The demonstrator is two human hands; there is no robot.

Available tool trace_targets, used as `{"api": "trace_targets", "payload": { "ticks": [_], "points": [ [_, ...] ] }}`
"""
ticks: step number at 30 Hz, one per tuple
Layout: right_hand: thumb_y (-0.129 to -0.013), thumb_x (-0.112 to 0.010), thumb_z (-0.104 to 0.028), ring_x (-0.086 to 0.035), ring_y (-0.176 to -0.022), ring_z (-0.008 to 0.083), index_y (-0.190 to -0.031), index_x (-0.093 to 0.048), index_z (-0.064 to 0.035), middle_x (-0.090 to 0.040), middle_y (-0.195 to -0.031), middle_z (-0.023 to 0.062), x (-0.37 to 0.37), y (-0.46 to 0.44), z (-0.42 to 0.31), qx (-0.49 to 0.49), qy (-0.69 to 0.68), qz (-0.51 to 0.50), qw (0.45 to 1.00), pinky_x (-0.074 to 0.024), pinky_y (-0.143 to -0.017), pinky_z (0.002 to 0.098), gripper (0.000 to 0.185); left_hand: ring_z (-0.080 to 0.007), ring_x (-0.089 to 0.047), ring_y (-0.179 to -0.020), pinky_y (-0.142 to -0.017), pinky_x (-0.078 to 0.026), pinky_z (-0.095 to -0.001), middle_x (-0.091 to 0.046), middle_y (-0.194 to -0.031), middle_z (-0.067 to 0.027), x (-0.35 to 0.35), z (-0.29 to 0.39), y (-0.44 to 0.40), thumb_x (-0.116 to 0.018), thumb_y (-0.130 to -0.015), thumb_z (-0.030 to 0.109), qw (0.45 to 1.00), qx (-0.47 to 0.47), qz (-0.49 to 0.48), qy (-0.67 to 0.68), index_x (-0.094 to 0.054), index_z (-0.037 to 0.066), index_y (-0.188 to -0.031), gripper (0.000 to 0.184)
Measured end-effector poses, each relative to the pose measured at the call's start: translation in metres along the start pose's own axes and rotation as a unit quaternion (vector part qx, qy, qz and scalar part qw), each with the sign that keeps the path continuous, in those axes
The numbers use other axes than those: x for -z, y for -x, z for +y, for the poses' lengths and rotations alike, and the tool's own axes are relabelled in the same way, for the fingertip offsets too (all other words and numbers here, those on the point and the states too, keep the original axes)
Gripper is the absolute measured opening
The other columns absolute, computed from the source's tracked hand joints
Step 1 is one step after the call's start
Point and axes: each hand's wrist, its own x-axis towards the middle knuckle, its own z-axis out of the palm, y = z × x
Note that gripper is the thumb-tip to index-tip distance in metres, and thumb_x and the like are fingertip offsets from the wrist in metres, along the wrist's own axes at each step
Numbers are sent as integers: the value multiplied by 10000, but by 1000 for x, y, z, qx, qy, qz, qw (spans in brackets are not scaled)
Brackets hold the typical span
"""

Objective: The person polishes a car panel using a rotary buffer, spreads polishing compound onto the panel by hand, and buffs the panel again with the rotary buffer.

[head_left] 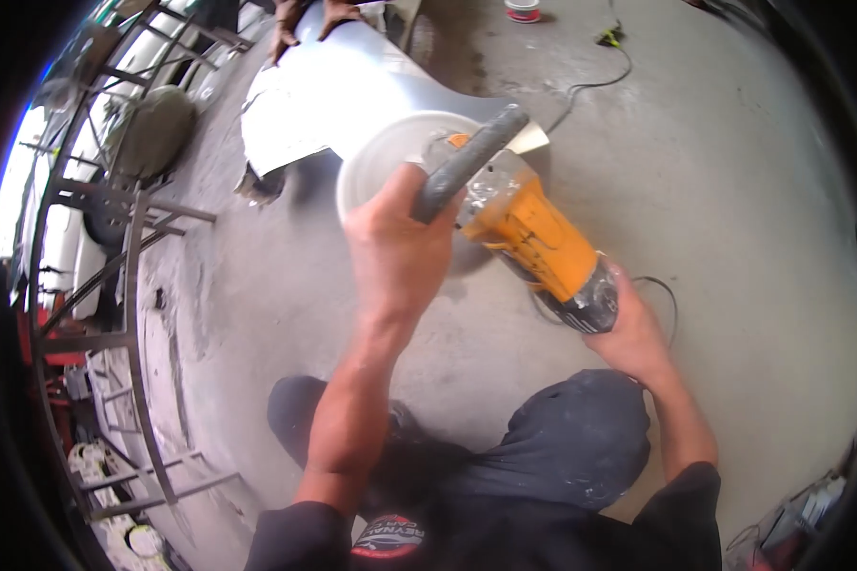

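Observation:
A yellow and black angle grinder or polisher (541,240) is held between my two hands, tilted across the view. My left hand (402,228) wraps round its dark side handle (476,157) near the head. The rear of the body is gripped by my right hand (630,328). A wide pale disc (376,157) on the tool's head looks blurred and lies over the near end of a light, shiny curved panel (328,90). Whether the disc touches the panel I cannot tell. At the panel's far end are another person's hands (305,24).
Metal frames (133,266) stand along the left. A dark cable (595,84) runs over the concrete floor (733,209) at the upper right. A white and red tub (522,10) is at the top. Assorted items (800,523) lie at the lower right.

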Motion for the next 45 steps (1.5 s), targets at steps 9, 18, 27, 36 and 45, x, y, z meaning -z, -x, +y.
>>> {"api": "trace_targets", "payload": {
  "ticks": [9,18,27,36,45],
  "points": [
    [-714,-727,31,-683,-1067,247,-1466,-435,-63,-689,-1152,129,14,31,48,-46,-32,85,995,-521,-951,364,812,-333,-673,-621,-587,-514,-451,-661,-716,-197,-67,15,-5,-768,-822,56,992,-73,-100,8,-605,8,-831,170],
    [-683,-750,24,-641,-1109,230,-1488,-394,-26,-641,-1227,128,15,31,43,-75,-27,60,995,-498,-971,359,882,-339,-707,-669,-585,-535,-441,-676,-734,-186,-58,9,9,-762,-818,57,993,-44,-100,40,-590,20,-845,178],
    [-727,-742,-96,-693,-1005,465,-1533,-328,-136,-710,-1038,270,-40,-21,13,58,-4,-61,996,-549,-867,503,907,-69,-470,-575,-531,-415,-259,-526,-602,-57,30,-30,20,-851,-832,95,995,-22,51,-86,-595,24,-800,267],
    [-708,-800,-78,-715,-1094,379,-1539,-350,-128,-732,-1098,220,-71,30,122,7,-85,39,996,-557,-918,408,946,-253,-693,-667,-581,-532,-369,-672,-757,-118,-25,-2,63,-839,-750,18,982,-143,-94,-74,-631,34,-856,234],
    [-626,-846,-33,-617,-1168,248,-1544,-330,-103,-574,-1345,120,-86,77,183,-147,-264,125,945,-498,-988,384,1055,-286,-691,-638,-524,-540,-415,-657,-736,-85,-92,13,82,-720,-770,66,967,-165,-194,-21,-560,71,-861,184]
  ]
}}
